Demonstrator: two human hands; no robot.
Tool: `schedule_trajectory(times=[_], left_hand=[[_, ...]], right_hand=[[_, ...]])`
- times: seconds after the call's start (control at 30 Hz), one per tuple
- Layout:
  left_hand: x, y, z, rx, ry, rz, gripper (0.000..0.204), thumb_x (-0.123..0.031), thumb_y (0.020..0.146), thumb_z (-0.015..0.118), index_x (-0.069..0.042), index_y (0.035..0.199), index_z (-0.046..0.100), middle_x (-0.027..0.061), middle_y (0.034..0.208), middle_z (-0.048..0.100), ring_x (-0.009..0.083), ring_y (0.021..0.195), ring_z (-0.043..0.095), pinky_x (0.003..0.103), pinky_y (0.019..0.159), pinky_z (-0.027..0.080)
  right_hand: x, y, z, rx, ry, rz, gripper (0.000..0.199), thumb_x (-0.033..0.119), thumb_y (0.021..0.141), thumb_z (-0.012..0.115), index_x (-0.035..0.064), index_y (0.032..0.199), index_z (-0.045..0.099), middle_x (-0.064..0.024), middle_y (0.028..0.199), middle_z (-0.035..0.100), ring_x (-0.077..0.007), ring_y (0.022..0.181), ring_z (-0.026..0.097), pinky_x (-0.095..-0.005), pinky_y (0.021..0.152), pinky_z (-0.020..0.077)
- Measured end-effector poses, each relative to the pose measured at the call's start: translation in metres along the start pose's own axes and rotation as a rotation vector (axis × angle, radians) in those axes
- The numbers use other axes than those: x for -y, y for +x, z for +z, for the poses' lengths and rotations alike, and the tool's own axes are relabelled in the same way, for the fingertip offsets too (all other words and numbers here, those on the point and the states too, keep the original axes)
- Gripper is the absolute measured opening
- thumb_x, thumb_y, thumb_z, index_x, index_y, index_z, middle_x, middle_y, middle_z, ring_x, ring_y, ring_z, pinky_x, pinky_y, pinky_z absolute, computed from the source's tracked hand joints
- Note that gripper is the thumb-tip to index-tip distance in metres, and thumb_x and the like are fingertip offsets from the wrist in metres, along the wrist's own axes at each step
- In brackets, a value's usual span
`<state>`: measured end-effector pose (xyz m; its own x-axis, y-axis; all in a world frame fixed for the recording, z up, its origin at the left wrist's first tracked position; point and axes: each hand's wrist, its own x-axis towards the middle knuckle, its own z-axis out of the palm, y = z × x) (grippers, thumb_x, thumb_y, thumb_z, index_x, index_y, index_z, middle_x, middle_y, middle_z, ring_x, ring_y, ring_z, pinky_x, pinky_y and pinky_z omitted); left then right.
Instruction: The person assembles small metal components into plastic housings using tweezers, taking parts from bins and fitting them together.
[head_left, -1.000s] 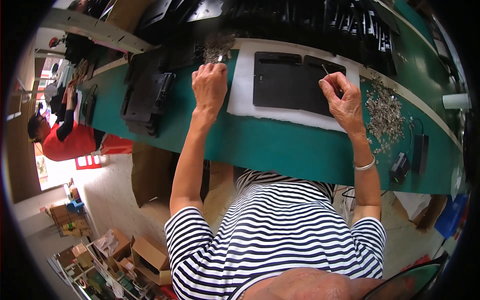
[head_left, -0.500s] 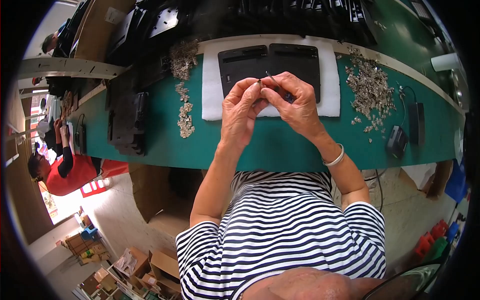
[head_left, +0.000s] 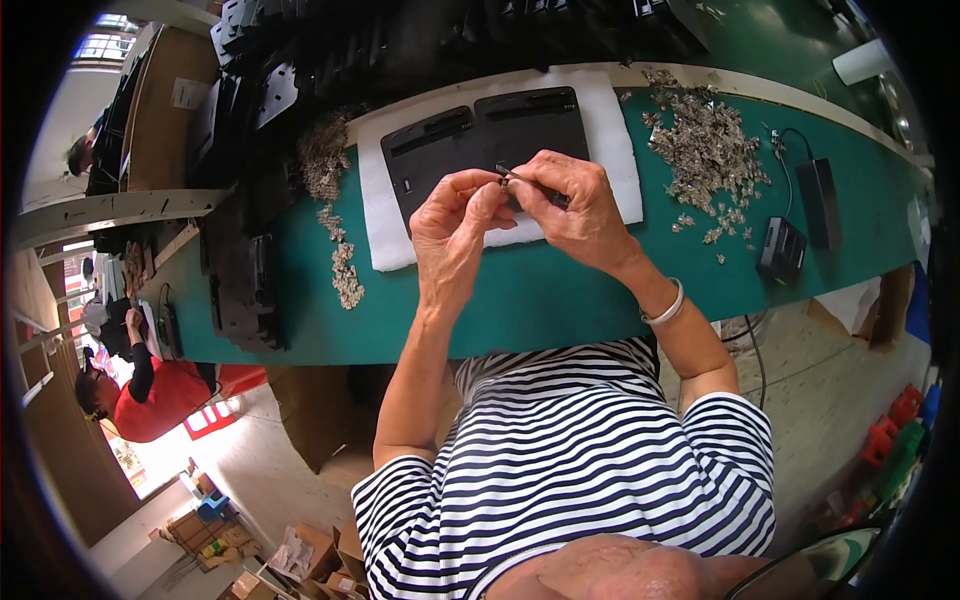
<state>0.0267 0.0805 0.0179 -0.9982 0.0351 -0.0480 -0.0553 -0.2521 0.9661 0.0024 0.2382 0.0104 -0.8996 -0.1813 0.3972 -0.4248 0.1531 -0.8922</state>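
Observation:
My left hand (head_left: pixel 448 228) pinches a small metal piece (head_left: pixel 503 184) between thumb and fingertips. A slim, dark, pointed tool (head_left: pixel 520 178) is gripped in my right hand (head_left: pixel 588 212), its tip meeting the small piece. Both hands are raised close together, partly hiding two flat black plastic panels (head_left: pixel 428 152) that lie side by side. Beneath the panels is a white foam pad (head_left: pixel 612 150). Whether the tool is a pair of tweezers I cannot tell.
Loose small metal parts form a large heap (head_left: pixel 712 150) on the right and a narrower trail (head_left: pixel 345 275) on the left of the green table (head_left: pixel 560 320). A black power adapter (head_left: pixel 783 248) sits at right. Stacked black plastic parts (head_left: pixel 245 290) stand left; a person in red (head_left: pixel 165 400) works beyond.
My view has turned, so the pad and heaps appear tilted and shifted left. Both hands stay together over the panels; the tool's tip has swung over to the piece in my left fingers.

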Motion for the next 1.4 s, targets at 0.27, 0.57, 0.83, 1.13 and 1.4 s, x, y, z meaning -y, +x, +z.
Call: schedule_trajectory(times=[0.27, 0.57, 0.83, 1.13, 1.4], left_hand=[[-0.001, 0.018, 0.011, 0.101, -0.031, -0.16, 0.02, -0.017, 0.094, 0.063, 0.001, 0.101, 0.064, 0.0052, 0.088, 0.066, 0.0112, 0.079, 0.063, 0.028, 0.073, 0.057], [-0.008, 0.04, 0.021, 0.326, 0.346, -0.082, 0.012, -0.01, 0.093, 0.059, 0.002, 0.093, 0.063, 0.0026, 0.079, 0.063, 0.0089, 0.073, 0.06, 0.024, 0.066, 0.051], [-0.013, 0.08, 0.031, 0.127, 0.729, -0.067, 0.017, -0.013, 0.086, 0.059, 0.003, 0.087, 0.065, 0.0035, 0.071, 0.062, 0.0095, 0.064, 0.059, 0.023, 0.06, 0.048], [-0.004, 0.133, 0.016, 0.087, 0.985, -0.147, 0.028, -0.022, 0.076, 0.064, 0.004, 0.084, 0.07, 0.0074, 0.067, 0.065, 0.0128, 0.062, 0.064, 0.027, 0.063, 0.052], [-0.007, 0.136, 0.025, 0.085, 1.048, -0.153, 0.023, -0.019, 0.079, 0.064, 0.003, 0.083, 0.068, 0.0041, 0.069, 0.061, 0.0099, 0.061, 0.056, 0.024, 0.059, 0.045]], right_hand=[[-0.01, -0.001, -0.019, -0.033, 0.119, 0.172, 0.009, 0.006, 0.086, 0.066, -0.0026, 0.088, 0.068, -0.0105, 0.077, 0.066, -0.0184, 0.067, 0.062, -0.0284, 0.063, 0.0491], [-0.018, 0.0, -0.051, 0.109, 0.11, 0.275, 0.015, 0.012, 0.088, 0.066, -0.0024, 0.088, 0.068, -0.0106, 0.078, 0.066, -0.0179, 0.066, 0.062, -0.0297, 0.061, 0.0494], [-0.035, -0.001, -0.061, -0.142, -0.203, 0.187, 0.021, 0.01, 0.091, 0.062, -0.0016, 0.108, 0.065, -0.0118, 0.091, 0.07, -0.0199, 0.074, 0.066, -0.0297, 0.067, 0.0516], [-0.055, -0.009, -0.053, -0.145, -0.396, 0.044, 0.021, -0.002, 0.085, 0.057, -0.0029, 0.105, 0.064, -0.0172, 0.093, 0.069, -0.0324, 0.076, 0.067, -0.0362, 0.071, 0.0552], [-0.051, -0.009, -0.051, -0.089, -0.434, 0.118, 0.024, -0.001, 0.084, 0.059, -0.0023, 0.108, 0.065, -0.0175, 0.089, 0.069, -0.0312, 0.07, 0.066, -0.036, 0.065, 0.0548]])
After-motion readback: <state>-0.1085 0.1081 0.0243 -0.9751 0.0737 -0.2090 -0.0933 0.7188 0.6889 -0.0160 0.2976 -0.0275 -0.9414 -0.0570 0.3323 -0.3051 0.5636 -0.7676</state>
